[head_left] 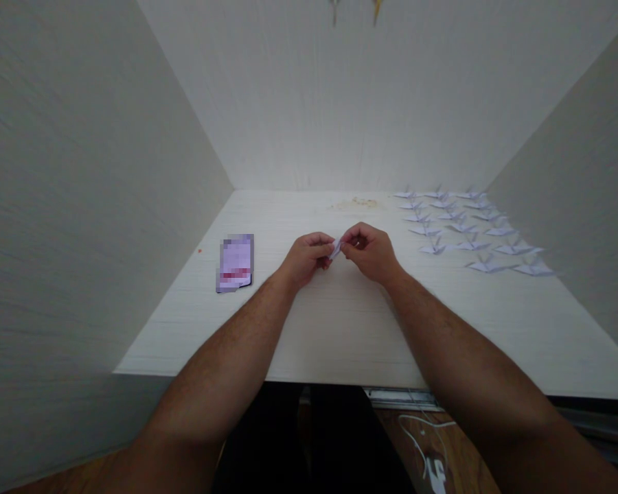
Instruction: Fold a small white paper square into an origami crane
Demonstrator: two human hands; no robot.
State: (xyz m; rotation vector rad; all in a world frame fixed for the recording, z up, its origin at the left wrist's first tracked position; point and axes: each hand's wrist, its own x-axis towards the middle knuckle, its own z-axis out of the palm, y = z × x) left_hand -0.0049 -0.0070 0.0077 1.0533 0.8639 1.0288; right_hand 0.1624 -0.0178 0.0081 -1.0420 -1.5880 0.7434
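Note:
A small folded piece of white paper [336, 248] is pinched between my two hands, above the middle of the white table [340, 322]. My left hand [309, 257] has its thumb and fingers closed on the paper's left side. From the right, my right hand [368, 250] pinches the other edge between thumb and forefinger. The fingers cover much of the paper, so its full shape is hidden. Several white folded paper cranes [461, 226] stand in rows to the right of my right hand.
On the table's left lies a phone-like device [235, 263] with a blurred lit screen. Small brownish crumbs or marks [363, 203] show near the back wall. Pale walls enclose the table on three sides. A white cable and plug [435, 473] lie on the floor below.

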